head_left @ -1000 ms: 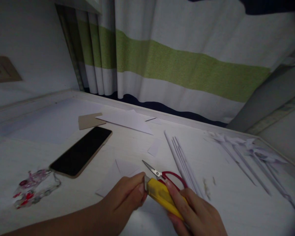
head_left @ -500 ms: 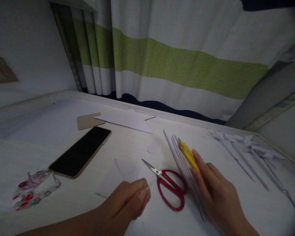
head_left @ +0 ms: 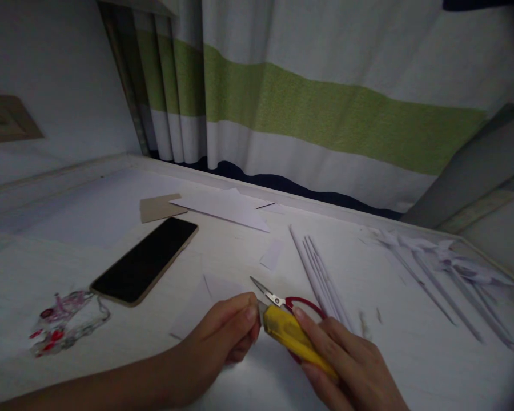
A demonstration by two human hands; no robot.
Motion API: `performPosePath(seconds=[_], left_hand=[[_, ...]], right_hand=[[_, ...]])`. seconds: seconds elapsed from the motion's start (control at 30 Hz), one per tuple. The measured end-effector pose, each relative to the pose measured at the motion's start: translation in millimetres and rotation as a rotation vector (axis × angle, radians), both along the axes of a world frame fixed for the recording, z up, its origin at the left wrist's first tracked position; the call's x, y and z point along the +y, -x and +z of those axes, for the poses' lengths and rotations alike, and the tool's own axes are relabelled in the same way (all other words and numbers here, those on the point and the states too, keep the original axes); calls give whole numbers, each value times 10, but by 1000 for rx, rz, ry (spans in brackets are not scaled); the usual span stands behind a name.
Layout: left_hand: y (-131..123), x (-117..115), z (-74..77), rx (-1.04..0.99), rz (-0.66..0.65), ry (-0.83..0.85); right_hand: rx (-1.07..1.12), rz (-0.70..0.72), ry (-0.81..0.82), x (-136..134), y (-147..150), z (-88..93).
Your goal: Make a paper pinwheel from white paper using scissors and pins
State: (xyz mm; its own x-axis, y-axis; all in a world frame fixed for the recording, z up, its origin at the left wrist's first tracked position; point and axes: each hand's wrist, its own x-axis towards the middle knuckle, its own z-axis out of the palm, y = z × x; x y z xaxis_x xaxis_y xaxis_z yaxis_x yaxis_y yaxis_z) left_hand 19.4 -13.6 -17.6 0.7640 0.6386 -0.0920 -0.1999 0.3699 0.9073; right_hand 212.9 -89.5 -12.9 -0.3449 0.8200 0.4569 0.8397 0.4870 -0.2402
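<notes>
Yellow plastic cutter [head_left: 300, 342], gripped by the right hand [head_left: 351, 365], thumb and fingers closed round its body. Metal blade [head_left: 261, 311] is at the left hand [head_left: 229, 331], seemingly touching or just beside its fingertips. Left thumb and forefinger pinched together; can't tell what, if anything, sits between them. Cutter is above the table [head_left: 231, 254], overlapping the red-handled scissors [head_left: 276, 301] in view.

Main risk: cut fingers. Blade tip is right by the pinch, so a slip or too hard a push could nick the left thumb or forefinger. Likely cause: small hold, no hard backing, force toward the hand. Blade could also snap if twisted sideways.

Lesser risk: the right hand dropping low could knock the scissors or roll the paper sticks [head_left: 321, 274] beside them. Sheet of paper [head_left: 197, 311] near the left hand could get creased. Phone [head_left: 145, 260] well apart, low risk.
</notes>
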Motion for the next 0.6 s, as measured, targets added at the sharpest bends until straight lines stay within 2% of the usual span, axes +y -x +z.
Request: performPosePath(seconds=[0.2,0.33,0.47,0.6], left_hand=[[5,-21,8,-21,-51,36],[21,-32,72,-14,-80,41],[40,-38,105,20,-104,-25],[48,-40,77,34,-90,-78]], right_hand=[[-55,78,27,20,-58,-29],[-95,56,27,-2,-57,4],[-102,51,-81,12,-25,3],[-140,68,-84,43,-26,-7]])
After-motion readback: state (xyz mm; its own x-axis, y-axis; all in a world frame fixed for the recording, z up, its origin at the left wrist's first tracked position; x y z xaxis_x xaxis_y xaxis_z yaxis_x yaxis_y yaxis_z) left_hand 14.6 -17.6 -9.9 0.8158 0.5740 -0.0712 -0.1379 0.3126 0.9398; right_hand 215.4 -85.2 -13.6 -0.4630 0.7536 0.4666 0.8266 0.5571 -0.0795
